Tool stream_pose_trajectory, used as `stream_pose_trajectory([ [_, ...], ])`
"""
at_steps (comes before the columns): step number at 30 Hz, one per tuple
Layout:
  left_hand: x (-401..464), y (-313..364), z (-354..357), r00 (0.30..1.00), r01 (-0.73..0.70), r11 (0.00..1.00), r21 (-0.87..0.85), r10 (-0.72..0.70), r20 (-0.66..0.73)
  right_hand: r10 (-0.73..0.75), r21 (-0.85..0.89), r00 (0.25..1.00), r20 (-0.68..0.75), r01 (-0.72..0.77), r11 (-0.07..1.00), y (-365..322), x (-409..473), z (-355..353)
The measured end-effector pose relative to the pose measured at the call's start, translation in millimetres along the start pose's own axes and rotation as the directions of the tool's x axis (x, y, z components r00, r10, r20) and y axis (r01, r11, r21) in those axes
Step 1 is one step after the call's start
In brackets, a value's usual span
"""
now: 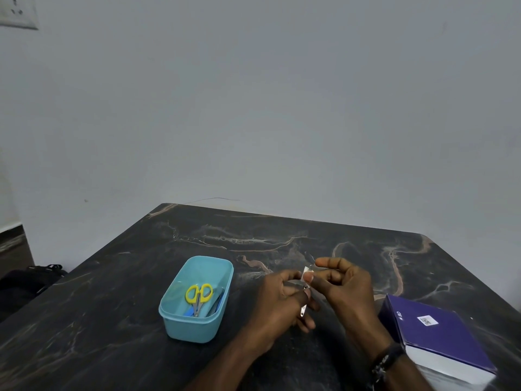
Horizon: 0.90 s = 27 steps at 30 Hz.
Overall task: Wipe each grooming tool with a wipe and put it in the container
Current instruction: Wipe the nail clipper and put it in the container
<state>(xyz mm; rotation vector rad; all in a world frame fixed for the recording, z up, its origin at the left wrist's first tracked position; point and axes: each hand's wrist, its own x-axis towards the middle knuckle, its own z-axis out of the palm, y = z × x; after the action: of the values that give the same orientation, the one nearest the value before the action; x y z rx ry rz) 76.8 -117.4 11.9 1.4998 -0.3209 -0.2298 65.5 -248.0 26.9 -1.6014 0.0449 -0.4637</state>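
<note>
Two hands: I see both meet over the table [118,292], just right of the container [180,320].
Left hand [277,303]: its grip is closed on a small metal tool [304,307], maybe a nail clipper.
Right hand [342,289]: fingers pinch a small white wipe [306,270] on the tool's top end.
Tool's long way: points away from me, a bit tilted.
Container: left of the tool; left hand is nearer. Yellow scissors [198,294] lie inside.

Glossy marbled table [112,292], plastic container [194,325]

left hand [282,299] gripping metal nail clipper [304,309] | right hand [342,289] pinching white wipe [306,271] against it | yellow-handled scissors [199,295] lying in blue container [194,325] | purple box [439,337] sitting right
</note>
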Motion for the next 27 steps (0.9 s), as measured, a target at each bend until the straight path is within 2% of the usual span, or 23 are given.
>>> stream_pose_trajectory([
  [4, 0.6, 1.9, -2.8, 0.996, 0.078, 0.994, -0.070, -0.081, -0.036, -0.014, -0.060, 0.996, 0.085, 0.019, 0.998, -0.2, 0.6, 0.8],
  [7, 0.2, 1.7, -1.7, 0.993, 0.108, 0.992, -0.070, -0.110, -0.033, -0.010, -0.090, 0.995, 0.099, 0.019, 0.996, 1.6, 1.5, -0.3],
  [12, -1.3, 5.4, -0.8, 0.991, 0.127, 0.988, -0.083, -0.130, -0.022, -0.029, -0.057, 0.998, 0.051, 0.032, 0.998, 3.7, 3.1, -3.2],
  [20, -3.4, 8.1, -2.9, 0.989, 0.139, 0.988, -0.070, -0.143, -0.043, 0.029, -0.112, 0.984, 0.176, -0.009, 0.994, 0.0, 2.4, -7.5],
  [27, -2.1, 9.4, -3.9, 0.986, 0.161, 0.985, -0.064, -0.164, -0.043, -0.006, -0.001, 0.999, 0.032, 0.006, 1.000, 0.9, 3.0, -3.0],
])
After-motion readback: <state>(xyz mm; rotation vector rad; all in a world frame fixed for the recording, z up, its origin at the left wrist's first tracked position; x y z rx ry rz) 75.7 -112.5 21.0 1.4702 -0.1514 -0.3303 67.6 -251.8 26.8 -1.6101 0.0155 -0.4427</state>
